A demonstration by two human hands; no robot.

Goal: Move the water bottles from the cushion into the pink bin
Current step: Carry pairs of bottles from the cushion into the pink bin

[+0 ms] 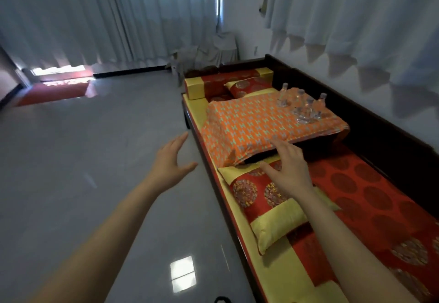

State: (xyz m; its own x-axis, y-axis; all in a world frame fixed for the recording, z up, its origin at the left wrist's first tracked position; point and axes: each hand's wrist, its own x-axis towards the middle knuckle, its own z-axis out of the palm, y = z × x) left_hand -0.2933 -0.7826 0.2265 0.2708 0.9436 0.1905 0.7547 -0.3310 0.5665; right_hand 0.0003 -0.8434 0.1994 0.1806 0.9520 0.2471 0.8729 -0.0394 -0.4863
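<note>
On the far right corner of the orange-covered cushion [249, 124], close to the dark wooden backrest [370, 117], stand the water bottles [308, 106]. They are small, clear and colourless, with narrow necks and pale caps, and are bunched so tightly that they touch. Most are upright, and one or two at the front of the bunch may be lying down. Because they are see-through and blurred, neither their number nor any label can be made out.

The cushion's cover is orange with a pale teal repeating pattern, and it hangs over the near edge. Under that overhang is a dark gap, and what sits there cannot be seen.

The left hand [171, 160] is held out over the glossy grey floor [95, 136], beside the bench [280, 262], with straight fingers, the thumb apart and nothing in it. The right hand [288, 169] is palm down with fingers spread over a red-and-yellow pillow [273, 222], and its fingertips are just at the cover's hanging edge. Whether they touch the cloth cannot be told. Both forearms are cut off by the bottom of the view.

White curtains [95, 17] fill the back wall, and a red mat [54, 91] lies at the far left, partly washed out by glare.
</note>
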